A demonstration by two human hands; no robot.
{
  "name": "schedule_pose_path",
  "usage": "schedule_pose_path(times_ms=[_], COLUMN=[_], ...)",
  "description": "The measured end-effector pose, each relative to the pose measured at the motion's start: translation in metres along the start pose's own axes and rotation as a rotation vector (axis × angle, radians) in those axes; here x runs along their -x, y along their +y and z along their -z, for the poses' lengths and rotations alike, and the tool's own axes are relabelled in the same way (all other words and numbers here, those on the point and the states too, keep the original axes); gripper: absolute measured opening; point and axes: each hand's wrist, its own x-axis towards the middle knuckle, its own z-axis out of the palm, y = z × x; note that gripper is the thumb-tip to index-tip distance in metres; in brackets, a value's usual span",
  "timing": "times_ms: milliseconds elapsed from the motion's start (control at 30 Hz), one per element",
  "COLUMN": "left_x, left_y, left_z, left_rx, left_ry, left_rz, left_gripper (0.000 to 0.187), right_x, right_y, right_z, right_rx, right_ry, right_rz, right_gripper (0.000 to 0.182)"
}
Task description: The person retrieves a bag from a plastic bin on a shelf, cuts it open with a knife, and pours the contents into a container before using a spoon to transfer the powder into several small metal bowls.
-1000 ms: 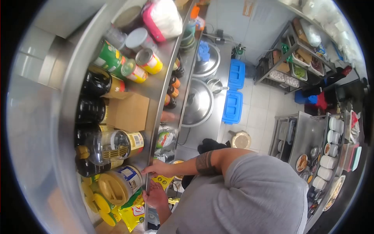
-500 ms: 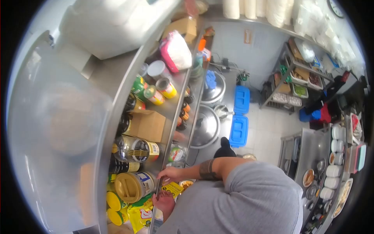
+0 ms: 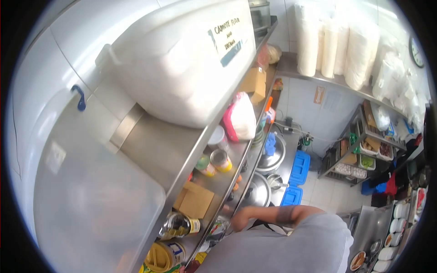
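Observation:
My right hand reaches out on a tattooed forearm over the edge of the lower steel shelf, beside plastic-wrapped packets. Its fingers point down and are too blurred to show whether they hold anything. A dark reddish patch at the bottom edge, near a gold-lidded jar, may be part of my left hand, but its fingers cannot be made out. Close by on the shelf are a clear jar with a dark lid, a cardboard box and an open-topped can.
A large white bin labelled camote flour stands on the upper shelf. Lidded steel pots are below at the right. Beyond are blue lids, a rack of trays and a counter with white bowls.
The view has tilted up, bringing the white bin into sight. My right hand has moved off the shelf edge near the gold-lidded jar, away to the right. My left hand has mostly left the frame.

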Motion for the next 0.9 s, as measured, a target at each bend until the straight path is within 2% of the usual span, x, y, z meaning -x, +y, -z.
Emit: schedule_pose_path(times_ms=[33,67,133,167,200,300,333,367,433,467,567,633,733,900], left_x=[-0.006,-0.010,-0.017,-0.021,-0.024,-0.033,-0.034,-0.036,-0.038,-0.040,-0.040,-0.037,-0.028,-0.011], left_y=[0.001,0.002,0.004,0.004,0.004,0.004,0.004,0.004,0.003,0.003,0.001,0.001,-0.002,-0.011], left_z=[-0.013,-0.026,-0.056,-0.067,-0.077,-0.104,-0.111,-0.117,-0.128,-0.132,-0.137,-0.135,-0.123,-0.086], left_rx=[0.002,0.003,-0.004,-0.001,-0.002,0.008,0.013,0.014,0.019,0.023,0.038,0.052,0.081,0.108], left_ry=[0.020,0.041,0.068,0.078,0.090,0.110,0.117,0.123,0.133,0.136,0.154,0.164,0.190,0.224], left_rz=[-0.020,-0.033,-0.057,-0.067,-0.078,-0.112,-0.123,-0.134,-0.160,-0.171,-0.202,-0.237,-0.290,-0.385], left_gripper=[0.049,0.050,0.050,0.050,0.051,0.051,0.052,0.052,0.053,0.053,0.054,0.055,0.056,0.057], right_x=[0.036,0.131,0.241,0.291,0.340,0.410,0.419,0.426,0.434,0.436,0.441,0.449,0.456,0.463], right_y=[0.022,-0.046,-0.079,-0.096,-0.142,-0.199,-0.220,-0.223,-0.234,-0.241,-0.243,-0.241,-0.246,-0.257], right_z=[0.023,0.103,0.184,0.226,0.262,0.319,0.333,0.359,0.407,0.424,0.466,0.482,0.496,0.503], right_rx=[-0.159,-0.400,-0.439,-0.253,-0.237,0.027,-0.103,0.206,0.737,0.960,1.130,0.959,0.997,1.023], right_ry=[-0.107,-0.117,0.187,0.351,0.524,1.264,1.451,1.574,1.793,1.869,1.908,1.685,1.583,1.488], right_rz=[-0.090,-0.200,-0.056,0.179,0.148,0.453,0.466,0.597,0.620,0.492,0.434,0.392,0.507,0.503], right_gripper=[0.048,0.049,0.043,0.033,0.027,0.014,0.012,0.012,0.019,0.022,0.023,0.024,0.021,0.019])
